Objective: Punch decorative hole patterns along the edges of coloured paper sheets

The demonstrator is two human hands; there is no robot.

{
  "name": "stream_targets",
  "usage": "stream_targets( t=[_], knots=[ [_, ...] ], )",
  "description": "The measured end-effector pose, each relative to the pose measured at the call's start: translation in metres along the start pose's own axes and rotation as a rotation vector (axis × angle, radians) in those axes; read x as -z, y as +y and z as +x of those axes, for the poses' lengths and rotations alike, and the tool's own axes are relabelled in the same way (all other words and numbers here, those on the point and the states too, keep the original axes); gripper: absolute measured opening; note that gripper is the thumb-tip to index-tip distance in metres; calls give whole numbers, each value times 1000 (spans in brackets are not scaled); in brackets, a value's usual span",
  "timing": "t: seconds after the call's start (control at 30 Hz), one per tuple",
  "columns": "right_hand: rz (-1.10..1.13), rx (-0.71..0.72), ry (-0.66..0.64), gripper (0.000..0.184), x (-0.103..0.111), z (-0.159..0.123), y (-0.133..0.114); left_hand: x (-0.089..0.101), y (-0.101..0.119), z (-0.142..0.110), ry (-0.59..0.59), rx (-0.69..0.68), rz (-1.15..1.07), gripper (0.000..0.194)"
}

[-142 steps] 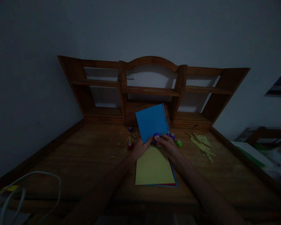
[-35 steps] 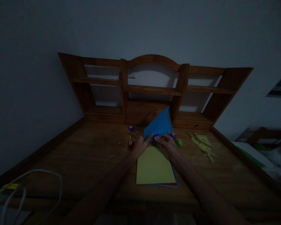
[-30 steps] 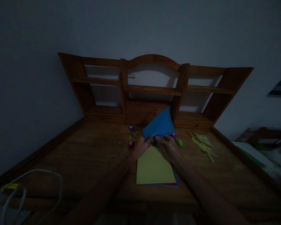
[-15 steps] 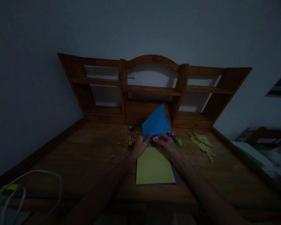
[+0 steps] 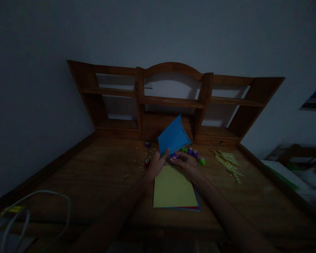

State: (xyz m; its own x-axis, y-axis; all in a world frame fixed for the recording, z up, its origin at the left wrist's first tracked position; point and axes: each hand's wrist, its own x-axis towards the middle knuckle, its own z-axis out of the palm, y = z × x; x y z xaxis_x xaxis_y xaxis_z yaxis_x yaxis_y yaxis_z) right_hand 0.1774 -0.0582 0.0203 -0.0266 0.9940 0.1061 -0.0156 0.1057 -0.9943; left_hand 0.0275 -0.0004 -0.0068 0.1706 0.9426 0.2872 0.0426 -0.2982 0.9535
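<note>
A blue sheet of paper [image 5: 172,137] stands tilted up off the desk, with punched holes along its right and lower right edges. My left hand [image 5: 158,163] is closed on its lower left corner, thumb on top. In my right hand [image 5: 185,162] is a purple paper punch [image 5: 173,156], at the sheet's lower edge; my fingers hide part of it, and whether the paper sits in its slot cannot be seen. Below both hands lies a stack of coloured paper with a yellow sheet [image 5: 173,188] on top.
Several other punches stand around: a red punch [image 5: 147,162], a purple punch [image 5: 147,144] and a green punch [image 5: 201,161]. Small paper bits [image 5: 149,153] lie scattered at left. Punched yellow strips [image 5: 229,163] lie at right. A wooden shelf [image 5: 171,102] backs the desk; a white cable [image 5: 55,194] loops at front left.
The blue sheet has shifted slightly left and down. The purple punch in my right hand has also moved a little left, and a green punch behind it shows more.
</note>
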Motion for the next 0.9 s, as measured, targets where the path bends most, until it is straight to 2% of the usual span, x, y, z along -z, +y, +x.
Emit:
stream_targets(
  t=[0.17,0.5,0.73,0.9],
  knots=[
    [-29,-8,-2,36,-1,0,0,2,4,0,10,-70,62,42],
    [-45,-20,-27,37,0,0,3,2,-2,1,69,-8,22,45],
    [58,-51,-80,40,2,2,7,2,-2,4,98,20,-113,43],
    [256,-103,-61,37,-1,7,15,1,-1,5,112,65,-163,45]
  ],
)
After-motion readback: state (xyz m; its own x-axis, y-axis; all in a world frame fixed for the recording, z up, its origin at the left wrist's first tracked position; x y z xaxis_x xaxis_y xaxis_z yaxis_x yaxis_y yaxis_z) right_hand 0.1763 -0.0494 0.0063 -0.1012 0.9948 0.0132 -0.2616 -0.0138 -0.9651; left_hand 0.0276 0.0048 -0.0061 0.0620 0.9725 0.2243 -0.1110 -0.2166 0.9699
